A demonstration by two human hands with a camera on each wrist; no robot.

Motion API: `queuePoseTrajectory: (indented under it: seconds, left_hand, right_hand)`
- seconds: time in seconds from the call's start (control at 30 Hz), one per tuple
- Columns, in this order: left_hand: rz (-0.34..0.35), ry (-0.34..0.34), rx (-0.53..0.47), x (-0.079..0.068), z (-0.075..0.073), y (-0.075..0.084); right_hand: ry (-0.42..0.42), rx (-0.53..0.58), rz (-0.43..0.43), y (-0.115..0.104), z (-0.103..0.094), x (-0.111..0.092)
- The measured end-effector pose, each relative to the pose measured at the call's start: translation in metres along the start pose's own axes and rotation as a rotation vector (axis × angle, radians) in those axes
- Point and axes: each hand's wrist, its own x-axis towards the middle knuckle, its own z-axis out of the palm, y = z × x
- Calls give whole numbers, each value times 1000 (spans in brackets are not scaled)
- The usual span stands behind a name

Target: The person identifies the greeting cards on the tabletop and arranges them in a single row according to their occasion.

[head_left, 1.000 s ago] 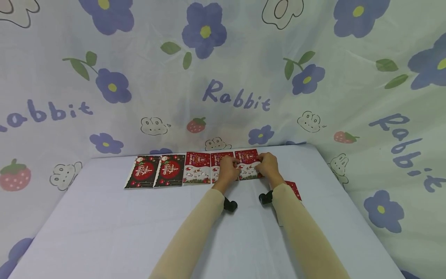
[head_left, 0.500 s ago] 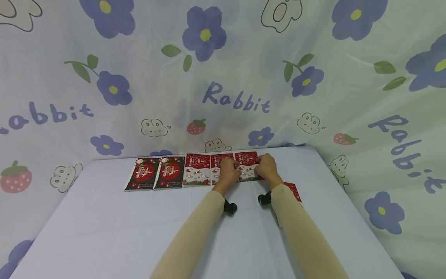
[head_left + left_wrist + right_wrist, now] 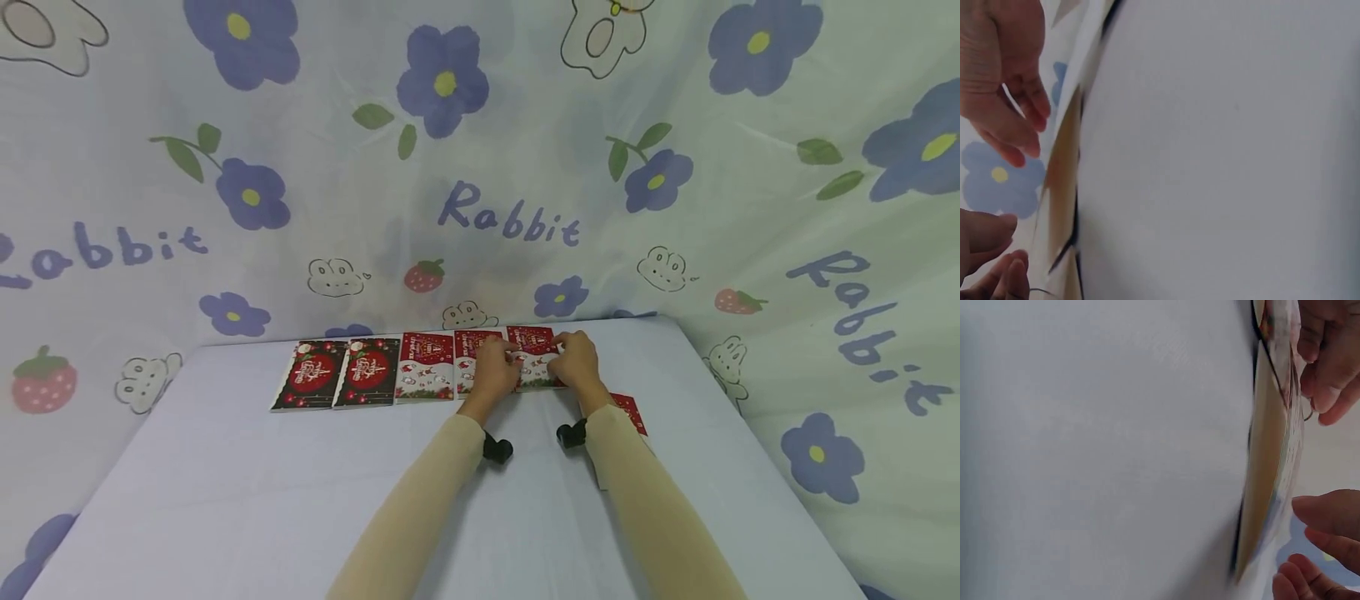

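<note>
Several Christmas cards lie in a row along the back of the table. My left hand (image 3: pixel 493 368) is over the right part of the fourth, a red-and-white card (image 3: pixel 467 357), with fingertips near the left edge of the fifth. At the right edge of that fifth red-and-white card (image 3: pixel 534 367) is my right hand (image 3: pixel 577 363), its fingers on or close to the edge. The left wrist view shows the left hand's loosely bent fingers (image 3: pixel 1016 275). In the right wrist view, the right hand's thumb and fingers (image 3: pixel 1329 512) stand apart; the cards appear there edge-on.
Two dark cards with red circles, the outer one (image 3: pixel 310 375) and its neighbour (image 3: pixel 367 372), lie at the row's left, then another red-and-white card (image 3: pixel 425 367). A further red card (image 3: pixel 630 412) is partly under my right forearm. A printed curtain (image 3: pixel 510 125) stands behind the table.
The head view has tilted up slightly. Both hands stay around the fifth card with barely any movement, and the cards keep their places.
</note>
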Motion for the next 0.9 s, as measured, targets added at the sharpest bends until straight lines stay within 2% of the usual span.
queuePoseTrajectory:
  seconds: [0.2, 0.43, 0.67, 0.9]
  left_hand:
    - [22, 19, -70, -10, -5, 11]
    - [30, 16, -118, -30, -9, 19]
    - [14, 12, -188, -51, -8, 23]
    - [2, -47, -231, -71, -4, 26]
  right_hand:
    - [93, 51, -75, -7, -10, -18]
    - [126, 97, -103, -12, -21, -37]
    - [139, 124, -76, -2, -25, -53]
    - [130, 171, -44, 9, -38, -72]
